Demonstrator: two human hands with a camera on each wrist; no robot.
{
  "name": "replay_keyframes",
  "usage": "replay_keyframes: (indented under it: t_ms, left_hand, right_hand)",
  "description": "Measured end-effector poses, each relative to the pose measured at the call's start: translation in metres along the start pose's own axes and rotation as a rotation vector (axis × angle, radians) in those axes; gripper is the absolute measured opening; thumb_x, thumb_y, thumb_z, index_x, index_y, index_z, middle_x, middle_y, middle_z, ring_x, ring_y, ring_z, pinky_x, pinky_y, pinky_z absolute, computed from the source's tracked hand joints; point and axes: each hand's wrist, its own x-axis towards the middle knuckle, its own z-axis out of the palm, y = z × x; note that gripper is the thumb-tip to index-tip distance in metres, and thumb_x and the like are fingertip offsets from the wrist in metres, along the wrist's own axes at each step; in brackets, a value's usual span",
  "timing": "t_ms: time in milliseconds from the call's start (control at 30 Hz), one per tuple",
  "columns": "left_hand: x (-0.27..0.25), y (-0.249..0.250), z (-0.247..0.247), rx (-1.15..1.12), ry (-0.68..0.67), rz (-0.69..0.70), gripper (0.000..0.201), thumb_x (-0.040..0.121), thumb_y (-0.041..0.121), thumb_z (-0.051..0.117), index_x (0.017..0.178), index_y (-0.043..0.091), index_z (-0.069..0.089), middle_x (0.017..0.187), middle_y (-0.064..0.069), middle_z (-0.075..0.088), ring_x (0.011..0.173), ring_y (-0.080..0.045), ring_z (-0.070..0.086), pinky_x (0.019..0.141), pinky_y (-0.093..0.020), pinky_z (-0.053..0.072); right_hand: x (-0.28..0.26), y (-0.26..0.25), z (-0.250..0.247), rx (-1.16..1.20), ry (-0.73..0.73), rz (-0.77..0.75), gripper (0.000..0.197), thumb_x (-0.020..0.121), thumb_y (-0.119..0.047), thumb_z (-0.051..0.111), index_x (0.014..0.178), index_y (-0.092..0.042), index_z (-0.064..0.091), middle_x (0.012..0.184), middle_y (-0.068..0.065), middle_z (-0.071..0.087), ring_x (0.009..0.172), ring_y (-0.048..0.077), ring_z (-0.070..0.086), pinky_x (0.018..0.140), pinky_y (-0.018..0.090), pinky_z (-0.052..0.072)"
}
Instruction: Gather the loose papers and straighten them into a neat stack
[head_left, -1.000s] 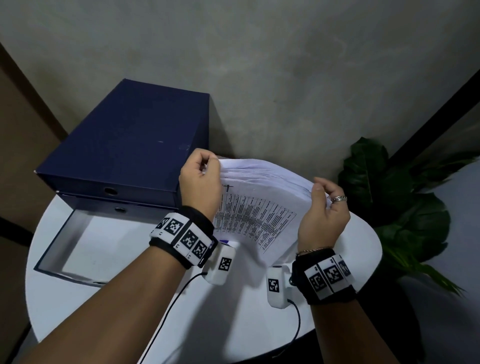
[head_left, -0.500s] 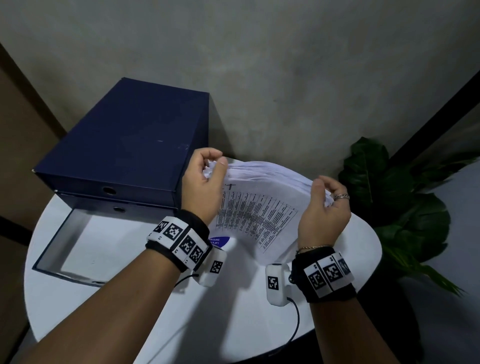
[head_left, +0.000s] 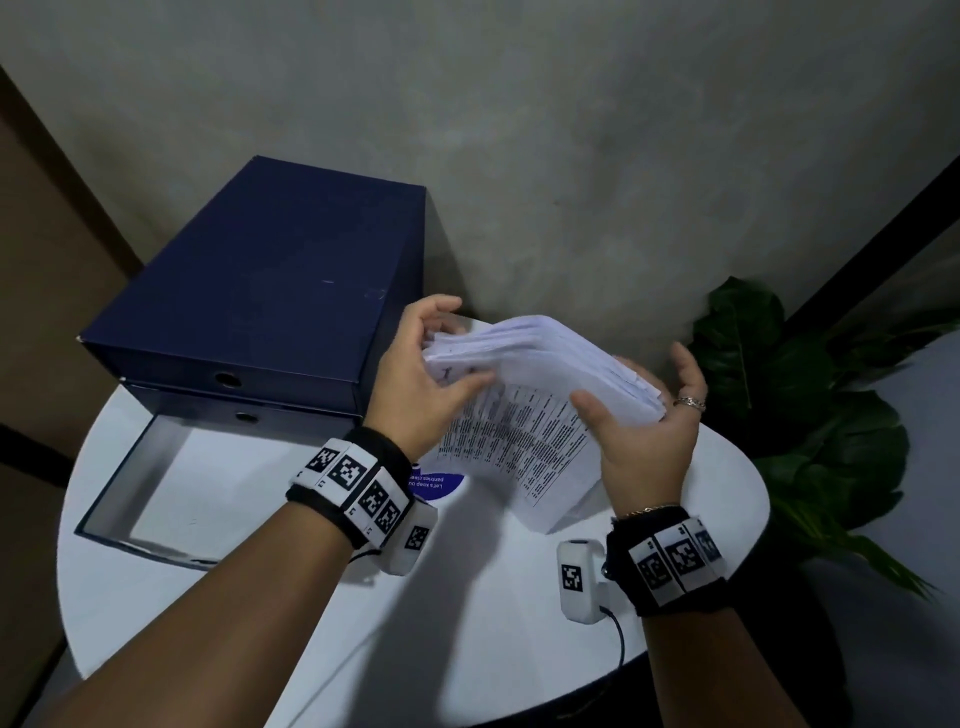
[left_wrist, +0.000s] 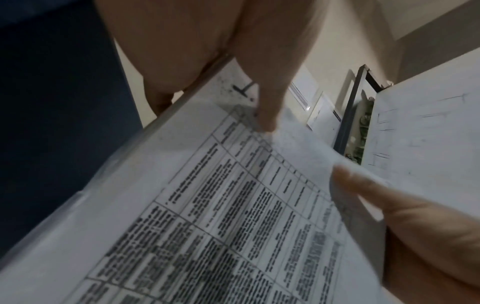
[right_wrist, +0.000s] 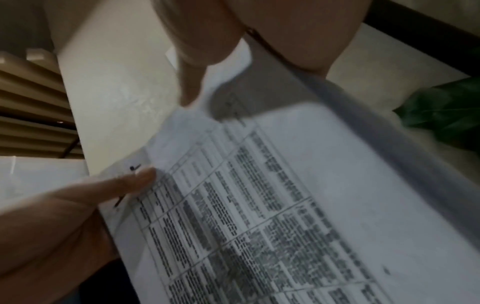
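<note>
A thick stack of white papers (head_left: 524, 431) with a printed table on the front sheet is held tilted over the round white table (head_left: 493, 649); its top edges are fanned and uneven. My left hand (head_left: 452, 353) pinches the upper left corner, thumb across the front sheet and fingers behind. My right hand (head_left: 634, 395) holds the right edge, thumb on the front and fingers spread behind. The left wrist view shows the papers (left_wrist: 233, 205) under my left thumb (left_wrist: 262, 107). In the right wrist view the papers (right_wrist: 285, 205) fill the frame.
A navy box file (head_left: 270, 291) stands at the back left of the table, with its open tray (head_left: 156, 493) lying in front of it. A blue round sticker (head_left: 436, 480) shows under the papers. A green plant (head_left: 810, 415) stands to the right, and a wall is close behind.
The stack has tipped back and to the right. My left thumb has moved onto the front sheet, and my right hand has slid lower along the right edge with its fingers spread.
</note>
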Motion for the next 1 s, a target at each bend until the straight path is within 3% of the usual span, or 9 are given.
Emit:
replay_keyframes:
  t_ms: [100,167,333,433,533,600,667,800,1000]
  left_hand:
    - [0.002,0.007,0.0,-0.032,0.078,-0.027,0.034,0.07,0.001,0.086,0.086,0.023,0.065,0.081,0.01,0.065,0.073,0.002,0.061,0.072,-0.02,0.051]
    - [0.002,0.015,-0.002,-0.081,0.089,0.009,0.032,0.067,-0.001,0.088,0.085,0.014,0.067,0.079,0.009,0.065,0.07,0.003,0.06,0.069,-0.015,0.05]
    - [-0.011,0.008,-0.008,-0.201,-0.073,-0.065,0.07,0.058,0.015,0.092,0.117,0.022,0.054,0.091,-0.001,0.059,0.078,-0.007,0.062,0.074,-0.021,0.055]
    - [-0.018,-0.001,-0.003,-0.257,-0.088,-0.11,0.065,0.068,0.024,0.089,0.12,0.02,0.049,0.093,-0.003,0.058,0.076,-0.002,0.063,0.072,-0.019,0.054]
    - [-0.02,0.003,0.005,-0.184,0.062,-0.018,0.045,0.084,0.034,0.074,0.115,0.009,0.055,0.088,0.005,0.059,0.076,0.007,0.06,0.074,-0.009,0.047]
    - [-0.02,0.008,0.008,-0.19,0.091,0.011,0.049,0.079,0.044,0.071,0.112,0.011,0.057,0.089,0.004,0.059,0.079,0.006,0.059,0.076,-0.01,0.047]
    - [-0.018,0.008,0.01,-0.248,0.017,-0.025,0.062,0.066,0.048,0.084,0.115,0.022,0.054,0.095,-0.003,0.058,0.084,-0.003,0.059,0.077,-0.02,0.052]
    - [-0.011,0.001,0.01,-0.088,-0.001,-0.013,0.062,0.066,0.009,0.091,0.113,0.026,0.056,0.096,-0.003,0.062,0.087,-0.005,0.061,0.081,-0.023,0.053]
    - [-0.004,-0.005,0.005,-0.198,-0.024,-0.163,0.059,0.063,-0.002,0.09,0.108,0.021,0.059,0.087,0.005,0.068,0.077,-0.001,0.068,0.072,-0.018,0.055]
  right_hand:
    - [0.007,-0.002,-0.005,-0.047,0.019,-0.01,0.036,0.068,-0.018,0.088,0.096,-0.003,0.069,0.086,0.0,0.072,0.079,0.012,0.067,0.081,0.035,0.057]
    - [0.011,-0.007,-0.011,-0.018,0.031,-0.072,0.023,0.071,-0.012,0.085,0.086,-0.002,0.07,0.074,-0.008,0.071,0.071,0.006,0.065,0.072,0.026,0.054]
    - [0.005,-0.01,-0.027,-0.014,0.021,-0.064,0.025,0.076,-0.008,0.081,0.096,-0.005,0.067,0.083,-0.005,0.069,0.072,0.001,0.066,0.07,0.018,0.053]
    - [0.003,-0.012,-0.017,0.052,0.123,-0.053,0.014,0.085,-0.011,0.073,0.096,-0.006,0.066,0.083,0.003,0.071,0.075,0.006,0.068,0.075,0.02,0.053]
    - [0.0,-0.017,-0.005,0.03,0.194,-0.089,0.002,0.087,-0.007,0.069,0.087,-0.008,0.068,0.08,0.001,0.07,0.072,0.001,0.066,0.074,0.017,0.05]
    - [-0.004,-0.019,-0.002,0.021,0.188,-0.106,0.011,0.087,-0.006,0.07,0.085,-0.016,0.067,0.081,-0.002,0.069,0.073,-0.002,0.065,0.074,0.016,0.049]
    - [-0.008,-0.019,-0.002,0.016,0.102,-0.099,0.024,0.078,-0.001,0.078,0.093,-0.015,0.065,0.087,-0.004,0.068,0.075,-0.006,0.064,0.073,0.011,0.049]
    - [-0.009,-0.015,-0.006,-0.033,0.047,-0.058,0.056,0.065,0.0,0.087,0.11,-0.019,0.061,0.09,-0.004,0.067,0.077,-0.004,0.065,0.073,0.012,0.051]
    - [0.003,-0.018,-0.02,-0.063,0.05,-0.047,0.031,0.077,-0.007,0.081,0.101,-0.018,0.064,0.089,-0.011,0.065,0.075,-0.007,0.064,0.07,0.014,0.052]
